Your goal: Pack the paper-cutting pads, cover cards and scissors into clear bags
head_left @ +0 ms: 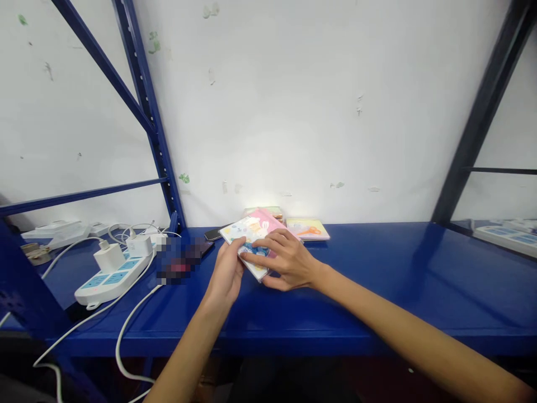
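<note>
A thin cartoon-printed notebook (243, 228), white, yellow and blue with a pink part at its far side, is tilted above the blue table. My left hand (227, 271) grips its near left edge, thumb on top. Over its right part lies my right hand (287, 258), fingers bent and touching the cover, thumb low by the near corner. Whether the pink part is a separate notebook I cannot tell. Behind it, partly hidden, are a small stack of flat items (272, 211) and a pale yellow and pink booklet (316, 228) with orange scissors on it.
At left on the blue table (377, 280), a white power strip (109, 285) holds plugged-in chargers (109, 258) with loose white cables. A dark phone (213, 233) lies behind a blurred, cabled device (184, 263). Blue rack posts (155, 123) and a white wall bound the space.
</note>
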The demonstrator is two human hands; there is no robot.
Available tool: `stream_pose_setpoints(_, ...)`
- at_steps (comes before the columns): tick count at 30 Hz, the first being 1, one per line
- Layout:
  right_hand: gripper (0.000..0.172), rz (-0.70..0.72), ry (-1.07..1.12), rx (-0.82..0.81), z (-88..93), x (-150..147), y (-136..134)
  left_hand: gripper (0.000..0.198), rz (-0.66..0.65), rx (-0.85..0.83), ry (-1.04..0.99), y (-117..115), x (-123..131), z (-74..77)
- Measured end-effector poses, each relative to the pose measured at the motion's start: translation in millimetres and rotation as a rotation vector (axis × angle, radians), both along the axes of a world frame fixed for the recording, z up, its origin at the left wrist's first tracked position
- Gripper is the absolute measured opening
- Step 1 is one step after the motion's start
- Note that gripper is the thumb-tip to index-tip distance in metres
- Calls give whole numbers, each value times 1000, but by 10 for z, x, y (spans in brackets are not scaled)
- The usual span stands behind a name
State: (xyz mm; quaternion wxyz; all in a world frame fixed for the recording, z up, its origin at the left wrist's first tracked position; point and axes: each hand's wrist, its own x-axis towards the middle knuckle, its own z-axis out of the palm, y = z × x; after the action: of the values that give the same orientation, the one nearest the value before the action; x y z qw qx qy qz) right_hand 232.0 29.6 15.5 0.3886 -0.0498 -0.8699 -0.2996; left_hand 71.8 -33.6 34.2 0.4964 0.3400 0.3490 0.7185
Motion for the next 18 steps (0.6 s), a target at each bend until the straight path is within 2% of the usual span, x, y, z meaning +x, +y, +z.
stream_pose_setpoints(3, 54, 39, -49, -155, 52, 47, -15, 29, 2, -34, -10, 29, -36, -13)
stream_pose_setpoints(8, 54, 27, -66, -321, 52, 153, 117, 30, 27, -70, -29, 89, -78, -17)
stream_pose_setpoints(14, 38, -216, 87, -550, 85, 235, 383, 32, 65, -110, -31, 154, -95, -43)
stream_pose_setpoints(18, 31, -352, 139, -665, 93, 253, 433, 36, 64, -146, 1, 136, -100, -30)
